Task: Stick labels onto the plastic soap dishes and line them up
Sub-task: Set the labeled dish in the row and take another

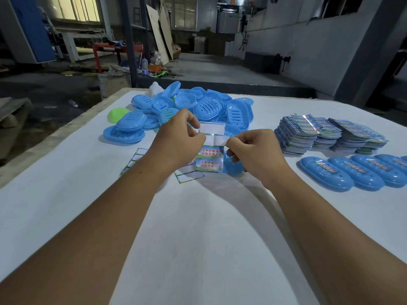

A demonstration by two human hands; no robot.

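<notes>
My left hand point(180, 140) and my right hand point(256, 150) meet over the table's middle, both pinching a label sheet point(211, 155) held above the cloth. A white strip point(214, 140) is half peeled between my fingertips; two printed labels remain lower on the sheet. Under the sheet lies one blue soap dish point(234, 167), mostly hidden. A heap of unlabelled blue dishes point(207, 107) sits behind my hands. At the right, a row of labelled blue dishes point(352, 175) lies side by side.
Stacks of label sheets point(326, 134) stand at the back right. Used backing sheets point(135, 158) lie on the white cloth point(198, 227) under my left wrist. A green dish point(117, 114) and a white one point(155, 90) sit by the heap. The table's left edge point(66, 128) runs diagonally.
</notes>
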